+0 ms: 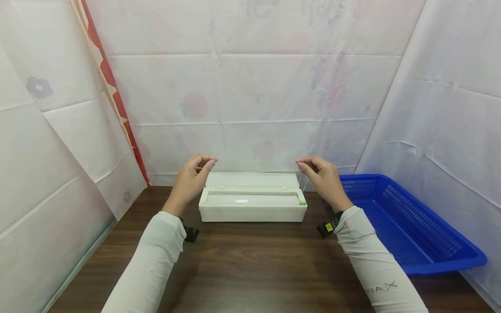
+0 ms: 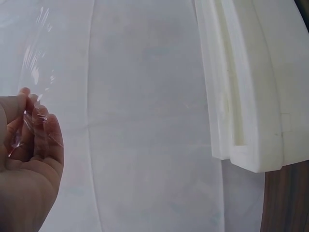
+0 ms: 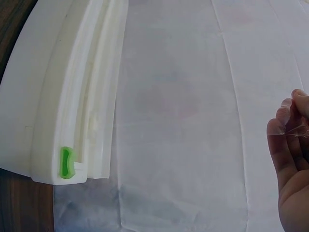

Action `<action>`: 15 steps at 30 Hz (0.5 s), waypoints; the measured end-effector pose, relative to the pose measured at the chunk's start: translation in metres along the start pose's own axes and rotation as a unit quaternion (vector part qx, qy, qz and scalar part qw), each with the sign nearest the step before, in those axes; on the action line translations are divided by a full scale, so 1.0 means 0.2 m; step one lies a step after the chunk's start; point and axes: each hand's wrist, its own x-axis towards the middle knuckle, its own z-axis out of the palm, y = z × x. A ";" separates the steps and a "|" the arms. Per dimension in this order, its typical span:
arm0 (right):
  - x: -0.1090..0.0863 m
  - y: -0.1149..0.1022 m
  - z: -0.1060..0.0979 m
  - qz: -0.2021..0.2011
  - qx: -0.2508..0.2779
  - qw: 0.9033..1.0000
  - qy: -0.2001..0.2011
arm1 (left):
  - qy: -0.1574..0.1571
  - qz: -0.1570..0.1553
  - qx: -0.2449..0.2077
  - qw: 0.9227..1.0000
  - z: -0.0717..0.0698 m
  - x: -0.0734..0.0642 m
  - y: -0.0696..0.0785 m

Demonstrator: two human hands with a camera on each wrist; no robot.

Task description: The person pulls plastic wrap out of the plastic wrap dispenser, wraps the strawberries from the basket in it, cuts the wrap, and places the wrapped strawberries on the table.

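Observation:
A white cling film dispenser box [image 1: 252, 213] stands on the table, its lid [image 1: 252, 180] tipped back. At its right end sits a green slider [image 3: 67, 163]. Clear cling film [image 2: 36, 67] shows by its shine in the left wrist view. My left hand [image 1: 192, 180] pinches one edge of the film between thumb and fingers, above the box's left end. Over the right end, my right hand [image 1: 322, 178] pinches the film too; a thin strand crosses its fingers [image 3: 276, 128]. The film between the hands is hardly visible in the head view.
A blue plastic basket [image 1: 446, 266] lies at the right of the brown wooden table [image 1: 250, 269]. Pale printed sheets [image 1: 254, 87] hang behind and at both sides. A black wrist camera [image 1: 191, 234] hangs below the left wrist, another [image 1: 325, 229] below the right.

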 end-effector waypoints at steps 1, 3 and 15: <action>0.00 0.00 0.00 -0.001 0.000 1.000 0.000 | 0.000 0.000 0.000 1.000 0.00 0.00 0.00; 0.01 -0.01 -0.01 -0.003 0.000 1.000 0.000 | 0.001 0.000 -0.001 1.000 -0.01 0.01 0.01; 0.03 -0.02 -0.03 -0.011 0.002 1.000 0.005 | -0.003 0.008 -0.003 1.000 -0.02 0.02 0.04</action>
